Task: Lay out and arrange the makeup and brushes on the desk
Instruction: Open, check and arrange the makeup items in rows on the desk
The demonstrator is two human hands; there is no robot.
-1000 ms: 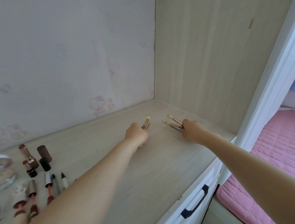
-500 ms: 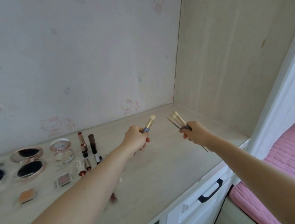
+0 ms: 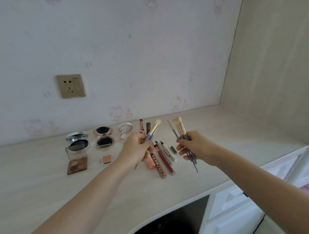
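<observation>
Starting at the left of the table [image 3: 38, 192], the makeup is already set out: a silver compact [image 3: 77, 138], an eyeshadow palette [image 3: 76, 162] in front of it, then a rose-gold compact [image 3: 103, 137] with a small orange pan [image 3: 106, 158] in front of that. Next, the left hand [image 3: 135, 150] is held above the table, its grip closed round the handle of a single brush [image 3: 153, 130], whose pale head points up and away. Below and between the hands a row of pens and tubes [image 3: 159, 167] is laid lengthwise. Further right, the right hand [image 3: 198, 147] is held up as well, its grip closed round a bundle of brushes [image 3: 180, 129], the thin handles sticking out below the palm. No brush is seen on the table yet.

The bundle is judged the weak point. Its slim handles are fanned apart, so one could be let slip onto the pens, and the row would be scattered. A brush set down too near the open compacts could also be soiled by powder.
</observation>
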